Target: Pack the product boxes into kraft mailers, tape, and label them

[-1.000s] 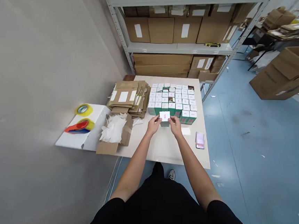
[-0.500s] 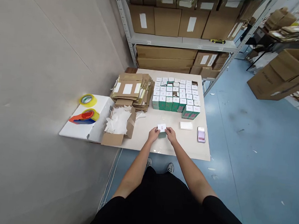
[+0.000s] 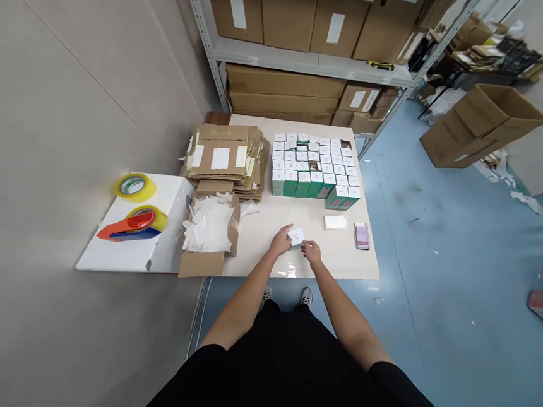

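Note:
Over the near part of the beige table (image 3: 260, 228), my left hand (image 3: 281, 240) and my right hand (image 3: 312, 252) close together around a small white-topped green box (image 3: 296, 237). The left fingers grip its left side and the right fingers pinch its right edge. Farther back on the table stands a block of several identical green and white boxes (image 3: 313, 169), packed in rows. A white card (image 3: 335, 222) and a small pink-and-white stack of labels (image 3: 361, 236) lie to the right of my hands.
A pile of flat brown cartons (image 3: 222, 160) sits left of the boxes. An open carton of white paper filling (image 3: 208, 231) stands at the table's left edge. Two tape rolls (image 3: 135, 186) rest on a white board. Shelving with cardboard cartons (image 3: 288, 15) stands behind.
My hands have drawn the small box back from the block of boxes toward the table's near edge. The view has swung a little to the right.

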The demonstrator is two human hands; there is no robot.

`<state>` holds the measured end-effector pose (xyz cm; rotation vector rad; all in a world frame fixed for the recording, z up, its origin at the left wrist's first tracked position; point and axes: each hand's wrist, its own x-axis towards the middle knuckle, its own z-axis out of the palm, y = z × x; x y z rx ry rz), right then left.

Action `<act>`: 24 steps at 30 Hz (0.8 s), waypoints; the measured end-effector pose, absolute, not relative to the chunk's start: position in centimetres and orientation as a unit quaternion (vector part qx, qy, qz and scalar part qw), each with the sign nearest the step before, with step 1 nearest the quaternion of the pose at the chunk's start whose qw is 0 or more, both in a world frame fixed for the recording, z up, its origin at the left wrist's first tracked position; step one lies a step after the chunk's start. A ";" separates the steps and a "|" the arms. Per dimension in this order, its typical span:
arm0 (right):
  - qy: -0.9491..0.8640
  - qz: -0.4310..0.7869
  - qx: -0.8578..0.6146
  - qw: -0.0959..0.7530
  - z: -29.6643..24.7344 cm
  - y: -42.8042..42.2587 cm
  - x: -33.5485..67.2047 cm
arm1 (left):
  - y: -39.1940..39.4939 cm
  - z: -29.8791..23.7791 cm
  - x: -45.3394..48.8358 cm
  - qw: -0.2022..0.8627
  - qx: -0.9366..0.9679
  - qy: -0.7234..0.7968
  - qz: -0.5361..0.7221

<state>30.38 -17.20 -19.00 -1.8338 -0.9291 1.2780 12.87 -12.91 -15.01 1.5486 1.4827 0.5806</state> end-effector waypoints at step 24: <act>-0.365 0.570 -0.655 0.337 -16.7 -14.9 30.0 | -9.5 -11.5 11.9 0.334 0.748 0.572 0.031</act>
